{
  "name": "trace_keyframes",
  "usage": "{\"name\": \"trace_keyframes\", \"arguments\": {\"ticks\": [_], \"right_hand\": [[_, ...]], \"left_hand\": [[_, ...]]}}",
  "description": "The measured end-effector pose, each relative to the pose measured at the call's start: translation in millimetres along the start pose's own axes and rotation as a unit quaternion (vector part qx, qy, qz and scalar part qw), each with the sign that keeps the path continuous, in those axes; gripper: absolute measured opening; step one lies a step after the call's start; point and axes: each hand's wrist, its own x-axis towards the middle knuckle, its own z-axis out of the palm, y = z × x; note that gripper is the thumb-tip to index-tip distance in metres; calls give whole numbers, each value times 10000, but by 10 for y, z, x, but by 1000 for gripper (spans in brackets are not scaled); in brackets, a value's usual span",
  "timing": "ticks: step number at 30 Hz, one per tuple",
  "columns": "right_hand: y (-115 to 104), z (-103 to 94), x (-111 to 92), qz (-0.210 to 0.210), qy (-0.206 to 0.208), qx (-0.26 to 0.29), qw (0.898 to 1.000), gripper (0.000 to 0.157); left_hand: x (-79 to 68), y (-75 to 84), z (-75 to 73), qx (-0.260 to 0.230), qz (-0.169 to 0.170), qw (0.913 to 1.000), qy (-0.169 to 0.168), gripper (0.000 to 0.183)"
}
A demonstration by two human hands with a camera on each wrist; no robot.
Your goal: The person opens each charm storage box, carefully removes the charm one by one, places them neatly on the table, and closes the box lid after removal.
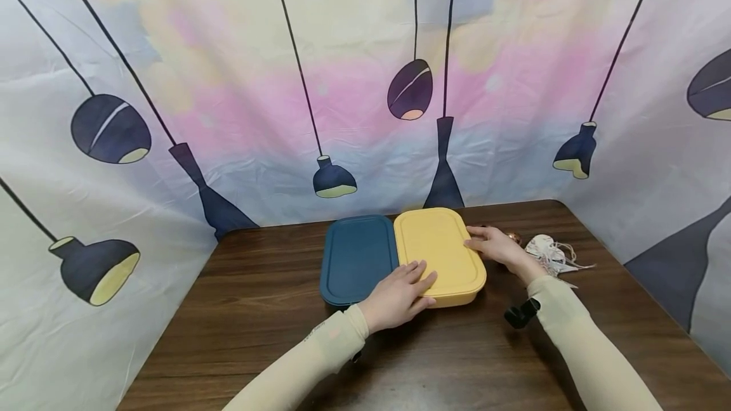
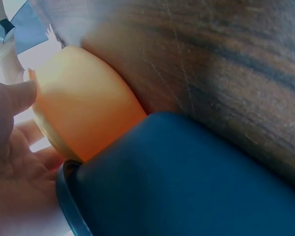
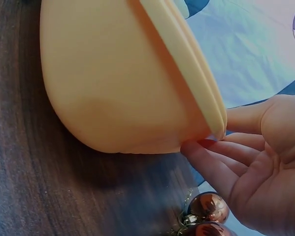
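Observation:
A yellow lidded box (image 1: 436,249) sits on the table, right beside a blue lidded box (image 1: 361,255). My left hand (image 1: 398,297) rests over the near left corner of the yellow lid, fingers spread on its top. In the left wrist view, the left thumb (image 2: 23,96) lies against the lid's edge, with the palm over the blue box's rim (image 2: 68,196). At the right side, my right hand (image 1: 502,250) pinches the yellow lid's rim (image 3: 213,115). One right fingertip (image 3: 192,149) is just under the lip, and another digit reaches over the top.
Behind the right hand lie shiny copper-coloured balls (image 3: 209,206) and a white bundle with strings (image 1: 547,251). The dark wooden table (image 1: 257,309) ends at a cloth backdrop (image 1: 257,113) printed with hanging lamps. A black strap device (image 1: 522,314) is on the right wrist.

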Motion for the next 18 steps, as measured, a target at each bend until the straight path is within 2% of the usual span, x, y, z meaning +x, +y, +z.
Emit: {"name": "trace_keyframes", "arguments": {"ticks": [12, 16, 18], "right_hand": [[46, 2, -20, -110, 77, -109, 9998, 65], [46, 6, -58, -208, 196, -331, 9990, 62], [30, -1, -109, -364, 461, -588, 9965, 59]], "left_hand": [[-6, -40, 42, 88, 218, 9996, 141, 57], [-49, -96, -34, -447, 220, 9987, 69, 56], [-97, -150, -119, -791, 121, 9967, 140, 54]]}}
